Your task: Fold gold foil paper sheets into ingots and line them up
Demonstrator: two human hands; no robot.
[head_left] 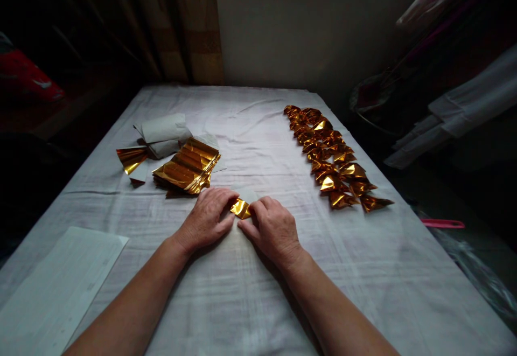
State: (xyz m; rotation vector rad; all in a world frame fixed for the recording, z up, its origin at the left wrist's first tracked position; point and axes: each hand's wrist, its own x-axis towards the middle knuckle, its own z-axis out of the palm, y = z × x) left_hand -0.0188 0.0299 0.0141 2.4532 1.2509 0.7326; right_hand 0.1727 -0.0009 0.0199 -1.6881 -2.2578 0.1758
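Note:
Between my two hands, a small piece of gold foil paper (241,208) lies low over the white cloth, partly covered by my fingers. My left hand (210,211) is closed on its left end, and my right hand (274,228) grips its right end. Just beyond my left hand sits a stack of gold foil sheets (188,165), loosely fanned. Over on the right, folded gold foil pieces (323,151) stand in rows running away from me.
The table (258,302) is covered with a creased white cloth. Crumpled pale paper (163,132) and a bent foil sheet (132,159) lie behind the stack. A printed paper sheet (64,286) rests at the near left. A pink handle (442,223) shows beyond the right edge.

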